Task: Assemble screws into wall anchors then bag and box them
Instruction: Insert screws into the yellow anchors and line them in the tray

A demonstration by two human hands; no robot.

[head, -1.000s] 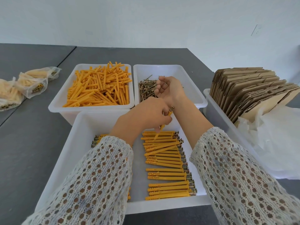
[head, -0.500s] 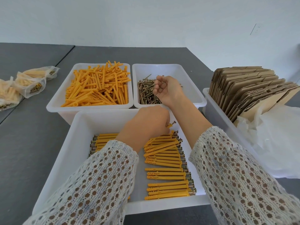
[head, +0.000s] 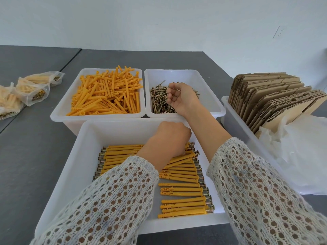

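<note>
Four white bins [head: 70, 119]; right hand [head: 180, 98] pinches screws [head: 159, 103], left hand's [head: 169, 138] grip hidden.

Bare grey table [head: 35, 156] lies left of the bins [head: 62, 117].

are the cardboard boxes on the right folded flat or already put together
Folded flat: the cardboard boxes stand on edge, packed side by side in a white bin.

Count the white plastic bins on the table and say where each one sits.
4: the anchor bin back left, the screw bin beside it, the near bin of assembled anchors under both hands, and the cardboard bin on the right, partly cut off.
</note>
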